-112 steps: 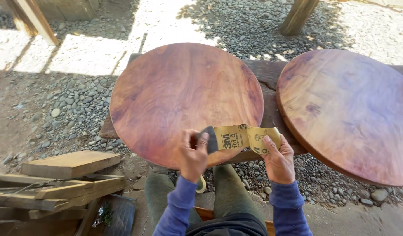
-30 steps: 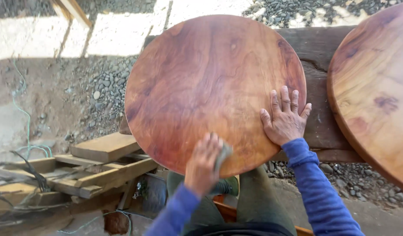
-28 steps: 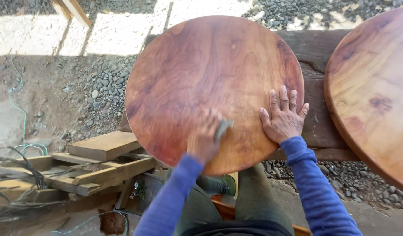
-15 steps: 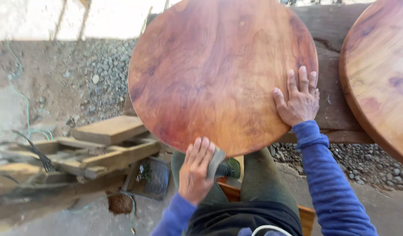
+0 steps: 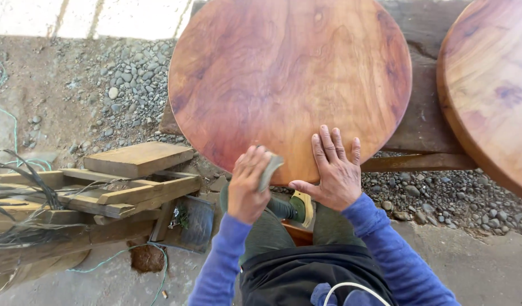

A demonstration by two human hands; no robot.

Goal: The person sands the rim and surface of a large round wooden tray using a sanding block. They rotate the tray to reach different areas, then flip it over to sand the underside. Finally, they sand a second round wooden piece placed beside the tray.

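A round reddish-brown wooden tabletop (image 5: 289, 73) lies in front of me on a dark wooden beam (image 5: 425, 124). My left hand (image 5: 248, 184) is closed around a folded grey piece of sandpaper (image 5: 270, 171) pressed against the disc's near edge. My right hand (image 5: 333, 170) lies flat with fingers spread on the same near edge, just right of the sandpaper. Both sleeves are blue. My knees in dark trousers show below the hands.
A second round wooden disc (image 5: 490, 90) rests at the right on the same beam. Stacked planks (image 5: 133, 170) and tangled wires (image 5: 23, 192) lie at the left. Gravel (image 5: 119, 96) covers the ground behind; a greenish shoe (image 5: 300, 207) shows below the disc.
My left hand with the sandpaper has come back up from below the rim to the disc's near edge. My right hand slid left along the edge, closer to the left hand.
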